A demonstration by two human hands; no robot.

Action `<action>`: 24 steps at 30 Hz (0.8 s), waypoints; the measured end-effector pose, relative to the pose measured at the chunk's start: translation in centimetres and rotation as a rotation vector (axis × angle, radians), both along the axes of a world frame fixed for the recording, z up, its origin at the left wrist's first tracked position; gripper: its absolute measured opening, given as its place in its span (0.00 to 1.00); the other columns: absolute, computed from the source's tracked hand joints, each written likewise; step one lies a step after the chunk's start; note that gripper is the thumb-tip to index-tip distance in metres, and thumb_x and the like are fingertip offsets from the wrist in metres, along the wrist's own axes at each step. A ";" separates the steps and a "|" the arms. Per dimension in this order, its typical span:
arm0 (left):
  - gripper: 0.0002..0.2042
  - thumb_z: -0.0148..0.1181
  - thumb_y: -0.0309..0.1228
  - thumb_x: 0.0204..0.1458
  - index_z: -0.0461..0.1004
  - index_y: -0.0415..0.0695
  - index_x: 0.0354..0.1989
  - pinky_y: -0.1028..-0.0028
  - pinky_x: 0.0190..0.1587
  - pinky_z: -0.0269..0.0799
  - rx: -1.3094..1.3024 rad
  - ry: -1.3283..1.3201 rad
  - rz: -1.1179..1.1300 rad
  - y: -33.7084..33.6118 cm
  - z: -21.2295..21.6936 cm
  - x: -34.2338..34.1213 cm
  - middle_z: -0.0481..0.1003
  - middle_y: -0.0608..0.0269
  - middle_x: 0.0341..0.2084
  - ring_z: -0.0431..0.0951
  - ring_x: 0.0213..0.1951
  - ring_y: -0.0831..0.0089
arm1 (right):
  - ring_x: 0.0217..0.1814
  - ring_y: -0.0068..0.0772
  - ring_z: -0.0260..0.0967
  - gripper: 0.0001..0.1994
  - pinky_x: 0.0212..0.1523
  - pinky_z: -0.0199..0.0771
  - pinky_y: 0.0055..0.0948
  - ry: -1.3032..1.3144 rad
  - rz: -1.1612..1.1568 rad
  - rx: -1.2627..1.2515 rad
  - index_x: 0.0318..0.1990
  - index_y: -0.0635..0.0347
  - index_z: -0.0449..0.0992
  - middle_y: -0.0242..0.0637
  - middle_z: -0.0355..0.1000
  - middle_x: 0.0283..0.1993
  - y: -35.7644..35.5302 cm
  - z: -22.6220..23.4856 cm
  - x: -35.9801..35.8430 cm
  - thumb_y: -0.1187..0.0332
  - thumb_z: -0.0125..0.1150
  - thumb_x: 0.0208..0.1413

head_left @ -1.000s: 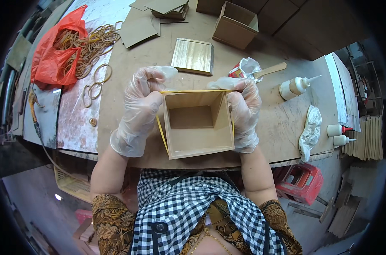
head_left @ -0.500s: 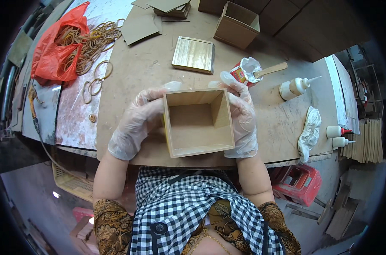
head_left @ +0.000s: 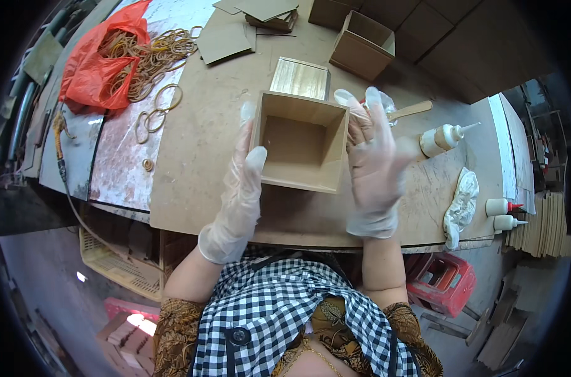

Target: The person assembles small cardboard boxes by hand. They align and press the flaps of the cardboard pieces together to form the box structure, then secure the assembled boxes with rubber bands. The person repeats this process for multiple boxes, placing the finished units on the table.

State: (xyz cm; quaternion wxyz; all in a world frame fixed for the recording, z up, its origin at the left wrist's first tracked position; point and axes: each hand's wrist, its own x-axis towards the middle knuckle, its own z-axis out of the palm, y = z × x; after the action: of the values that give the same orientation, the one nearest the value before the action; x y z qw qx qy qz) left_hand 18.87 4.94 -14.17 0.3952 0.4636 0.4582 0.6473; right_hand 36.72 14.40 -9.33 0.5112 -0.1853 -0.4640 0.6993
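Observation:
An open wooden box (head_left: 336,141), its hollow facing me, is held over the near part of the table. My left hand (head_left: 234,191), in a thin clear glove, grips its left wall, with the thumb at the near left edge and fingers along the outside. My right hand (head_left: 375,169), gloved too, is spread beside the box's right wall, slightly blurred and holding nothing. Just behind the box lies a pale wood-grained block or lid (head_left: 300,76), partly covered by it. A tub of white paste (head_left: 385,99) with a wooden stick (head_left: 411,111) is partly hidden by my right hand.
To the right are a white nozzle bottle (head_left: 439,139), a crumpled white cloth or glove (head_left: 461,207) and two smaller bottles (head_left: 504,207). Another open box (head_left: 361,53) and flat boards (head_left: 229,41) stand farther back. Rubber bands (head_left: 150,72) spill from a red bag (head_left: 97,78) at left.
The box has moved away from me and now overlaps the pale block. My right hand has come off its side and opened. My left hand has shifted along the left wall.

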 end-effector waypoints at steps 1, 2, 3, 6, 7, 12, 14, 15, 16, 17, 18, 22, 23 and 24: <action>0.33 0.37 0.48 0.70 0.41 0.38 0.75 0.66 0.74 0.37 -0.007 -0.064 0.015 0.1 0.0 0.4 0.40 0.54 0.76 0.42 0.75 0.65 | 0.78 0.47 0.45 0.47 0.72 0.55 0.42 0.230 0.138 -0.113 0.75 0.65 0.41 0.52 0.39 0.78 0.9 -0.2 0.7 0.44 0.57 0.61; 0.33 0.37 0.47 0.70 0.40 0.37 0.75 0.66 0.74 0.37 -0.014 -0.128 0.029 0.1 0.0 0.7 0.40 0.54 0.76 0.41 0.75 0.65 | 0.77 0.46 0.49 0.45 0.70 0.60 0.43 0.459 0.275 -0.226 0.75 0.64 0.42 0.52 0.43 0.77 2.0 -0.9 1.7 0.44 0.55 0.63; 0.33 0.36 0.48 0.70 0.40 0.37 0.75 0.66 0.74 0.36 -0.021 -0.154 0.040 0.2 0.2 0.9 0.40 0.55 0.76 0.41 0.75 0.66 | 0.75 0.45 0.52 0.43 0.68 0.65 0.43 0.686 0.408 -0.339 0.75 0.63 0.43 0.52 0.46 0.76 2.5 -0.6 2.0 0.45 0.53 0.64; 0.35 0.33 0.52 0.69 0.41 0.40 0.75 0.66 0.74 0.34 -0.038 -0.140 0.073 0.4 1.4 0.8 0.41 0.58 0.76 0.40 0.76 0.67 | 0.73 0.41 0.57 0.36 0.63 0.70 0.44 0.461 0.227 -0.166 0.73 0.61 0.52 0.49 0.54 0.73 1.7 -0.3 0.9 0.45 0.48 0.67; 0.35 0.33 0.54 0.68 0.42 0.41 0.75 0.65 0.74 0.33 -0.046 -0.116 0.087 0.3 2.2 0.7 0.41 0.59 0.76 0.39 0.76 0.67 | 0.73 0.41 0.57 0.34 0.64 0.68 0.43 0.222 -0.011 -0.069 0.71 0.62 0.56 0.49 0.55 0.73 1.2 0.2 0.4 0.45 0.47 0.68; 0.37 0.30 0.60 0.66 0.45 0.45 0.75 0.64 0.74 0.33 -0.004 -0.039 0.197 2.1 4.5 0.2 0.43 0.64 0.76 0.40 0.76 0.70 | 0.77 0.39 0.49 0.36 0.73 0.54 0.42 -0.472 -0.410 0.347 0.71 0.66 0.56 0.46 0.53 0.75 1.4 1.1 0.1 0.43 0.42 0.68; 0.37 0.30 0.60 0.66 0.47 0.45 0.75 0.66 0.74 0.35 -0.011 -0.004 0.219 3.3 4.1 0.3 0.46 0.65 0.75 0.42 0.75 0.71 | 0.78 0.37 0.44 0.35 0.74 0.46 0.36 -0.425 -0.256 0.217 0.72 0.67 0.54 0.44 0.49 0.76 0.4 1.0 -0.9 0.46 0.41 0.70; 0.37 0.31 0.59 0.67 0.47 0.45 0.75 0.67 0.74 0.36 -0.043 -0.036 0.154 3.4 5.3 1.3 0.46 0.65 0.75 0.43 0.75 0.71 | 0.79 0.36 0.42 0.34 0.75 0.42 0.33 -0.399 -0.178 0.159 0.72 0.67 0.52 0.43 0.47 0.77 -0.1 1.1 -2.0 0.47 0.40 0.71; 0.36 0.32 0.59 0.67 0.47 0.45 0.75 0.68 0.74 0.38 -0.052 -0.097 0.097 3.7 5.3 1.4 0.47 0.65 0.75 0.44 0.75 0.72 | 0.79 0.35 0.42 0.34 0.75 0.41 0.33 -0.324 -0.122 0.134 0.74 0.65 0.49 0.41 0.48 0.77 -0.2 0.7 -2.6 0.47 0.38 0.71; 0.36 0.33 0.58 0.67 0.47 0.44 0.75 0.68 0.74 0.39 -0.061 -0.157 0.042 3.9 5.4 1.5 0.48 0.65 0.74 0.45 0.74 0.72 | 0.79 0.33 0.43 0.34 0.76 0.39 0.33 -0.248 -0.066 0.107 0.75 0.62 0.45 0.39 0.49 0.77 -0.2 0.3 -3.2 0.47 0.37 0.72; 0.35 0.34 0.57 0.68 0.47 0.44 0.75 0.69 0.74 0.41 -0.051 -0.247 -0.004 4.6 4.7 0.8 0.48 0.65 0.74 0.46 0.74 0.72 | 0.78 0.32 0.43 0.35 0.77 0.38 0.34 -0.175 -0.005 0.080 0.76 0.60 0.41 0.37 0.50 0.76 -0.3 0.0 -3.9 0.47 0.36 0.72; 0.33 0.35 0.53 0.69 0.47 0.43 0.75 0.70 0.74 0.43 -0.053 -0.274 0.003 4.9 4.4 1.4 0.48 0.65 0.74 0.48 0.73 0.72 | 0.79 0.31 0.41 0.36 0.77 0.37 0.33 -0.062 0.113 0.000 0.76 0.61 0.39 0.37 0.47 0.77 -0.2 0.7 -2.8 0.46 0.36 0.72; 0.33 0.35 0.52 0.69 0.47 0.43 0.75 0.69 0.74 0.42 -0.052 -0.284 -0.007 4.9 4.0 1.3 0.48 0.65 0.74 0.48 0.74 0.71 | 0.80 0.31 0.38 0.37 0.77 0.36 0.33 -0.079 0.095 0.023 0.76 0.63 0.39 0.38 0.45 0.78 0.0 0.1 -2.6 0.46 0.36 0.72; 0.32 0.34 0.52 0.70 0.46 0.43 0.75 0.69 0.74 0.41 -0.033 -0.342 -0.058 5.4 1.5 0.2 0.48 0.65 0.74 0.47 0.74 0.71 | 0.80 0.32 0.36 0.37 0.77 0.34 0.32 -0.093 0.082 0.048 0.76 0.64 0.39 0.40 0.42 0.78 0.4 -0.5 -2.5 0.46 0.37 0.72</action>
State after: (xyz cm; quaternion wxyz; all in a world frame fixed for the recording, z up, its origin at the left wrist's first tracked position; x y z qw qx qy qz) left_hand 19.11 10.33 -12.70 0.4934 0.3532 0.3810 0.6976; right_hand 34.20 14.80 -9.79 0.4644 -0.1862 -0.5112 0.6989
